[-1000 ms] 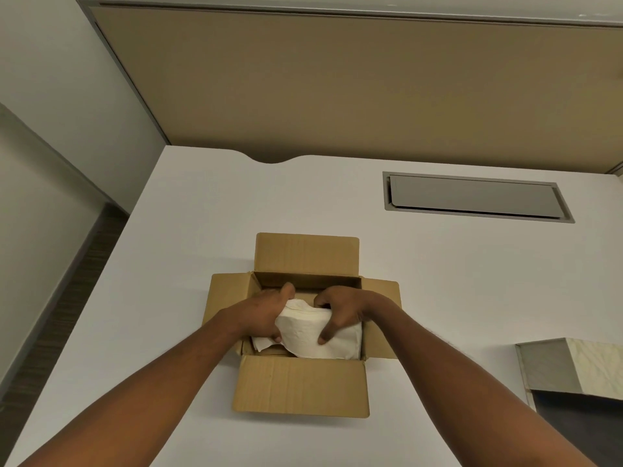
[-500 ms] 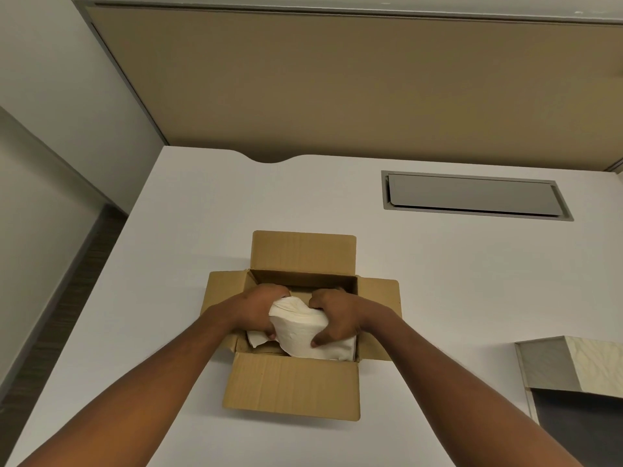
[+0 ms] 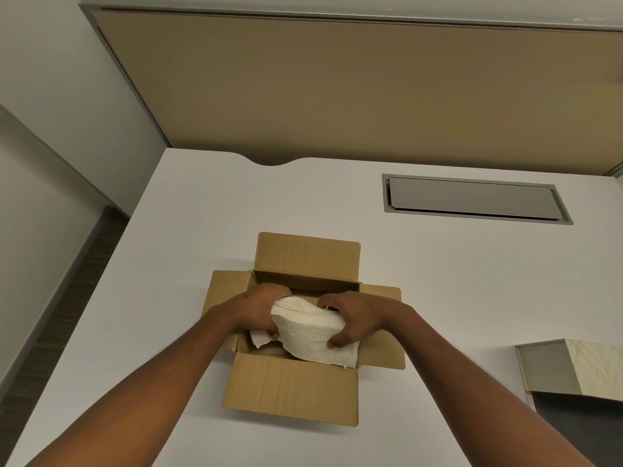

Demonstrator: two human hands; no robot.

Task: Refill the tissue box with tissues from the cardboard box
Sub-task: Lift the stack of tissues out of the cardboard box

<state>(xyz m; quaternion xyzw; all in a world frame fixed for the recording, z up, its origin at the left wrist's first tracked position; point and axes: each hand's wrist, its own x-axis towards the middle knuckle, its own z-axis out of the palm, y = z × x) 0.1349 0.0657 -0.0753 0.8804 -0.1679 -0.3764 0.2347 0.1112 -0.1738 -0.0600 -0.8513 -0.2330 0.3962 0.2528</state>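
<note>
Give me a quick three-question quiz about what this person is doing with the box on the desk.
1. True or false: all four flaps of the cardboard box are folded open.
2. Which hands grip the stack of tissues? A) left hand only B) right hand only C) both
3. Fill in: the tissue box sits at the ____ edge of the view.

Key:
1. True.
2. C: the left hand holds the stack's left end and the right hand its right end, above the open box.
3. Right; it rests on the white desk, apart from the cardboard box.
</note>
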